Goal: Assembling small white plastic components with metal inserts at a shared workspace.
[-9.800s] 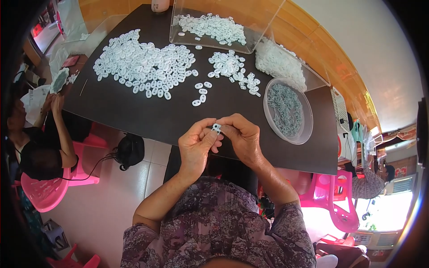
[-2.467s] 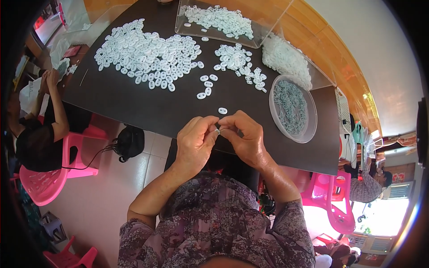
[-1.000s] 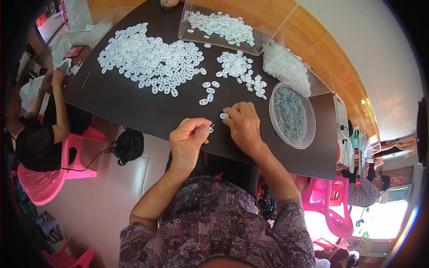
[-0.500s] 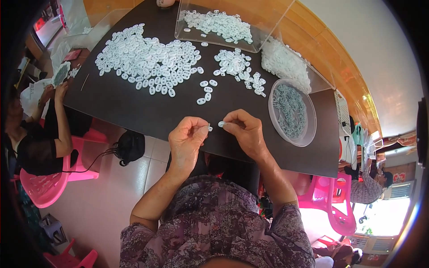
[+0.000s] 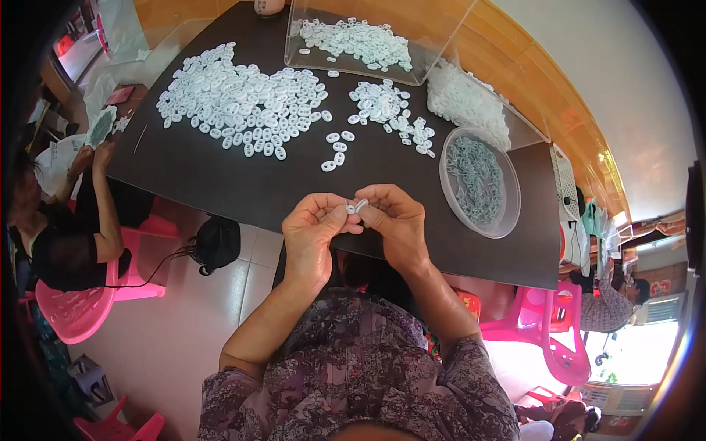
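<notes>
Two white pieces brought fingertip to fingertip

The left hand [image 5: 312, 234] is closed in a pinch on a holed white piece [image 5: 350, 210]. The right hand [image 5: 399, 229] grips a tilted white piece [image 5: 362, 205] between thumb and fingers, right beside the first; whether the two pieces actually touch cannot be told. Both are held over the near edge of the dark worktop [image 5: 243, 178].

Clock directions run from the hands, with twelve straight ahead. Near twelve lie five loose ovals [image 5: 339, 147], each white and holed. A large white pile [image 5: 243, 103] spreads between ten and eleven, and a smaller pile [image 5: 379, 103] between twelve and one. Farther out at twelve, a clear tray [image 5: 454, 26] holds more white pieces. A heap of whitish pieces [image 5: 467, 103] sits between one and two. Between two and three stands a round tub [image 5: 514, 209] of small grey-green pieces [image 5: 474, 180].
</notes>
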### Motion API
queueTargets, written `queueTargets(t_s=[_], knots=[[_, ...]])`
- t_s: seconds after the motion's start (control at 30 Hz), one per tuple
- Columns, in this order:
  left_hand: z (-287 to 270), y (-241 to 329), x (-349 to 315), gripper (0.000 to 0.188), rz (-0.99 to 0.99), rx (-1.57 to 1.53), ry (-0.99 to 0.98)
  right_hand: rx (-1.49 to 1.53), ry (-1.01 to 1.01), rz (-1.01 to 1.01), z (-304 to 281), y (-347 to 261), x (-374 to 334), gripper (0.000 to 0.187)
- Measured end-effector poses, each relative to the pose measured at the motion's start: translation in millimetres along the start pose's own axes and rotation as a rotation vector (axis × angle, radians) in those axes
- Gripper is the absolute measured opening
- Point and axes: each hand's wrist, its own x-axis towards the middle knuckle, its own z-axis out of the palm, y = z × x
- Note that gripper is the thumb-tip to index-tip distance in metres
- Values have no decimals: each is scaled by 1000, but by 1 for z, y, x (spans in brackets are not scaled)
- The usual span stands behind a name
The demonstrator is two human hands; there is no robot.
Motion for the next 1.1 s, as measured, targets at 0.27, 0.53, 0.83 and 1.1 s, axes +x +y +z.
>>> queueTargets(t_s=[0.27,0.53,0.83,1.1], knots=[[-3,2,-3,7,-3,7,7,-39,96,18,3,-2,-5,20],[-7,3,-9,12,84,213,-84,-88,40,5,-3,-10,-1,13],[-6,3,-12,15,69,266,-47,-114,-23,102,-7,-14,4,12],[-6,3,-13,18,50,300,-57,-189,-54,62,-6,-14,8,15]])
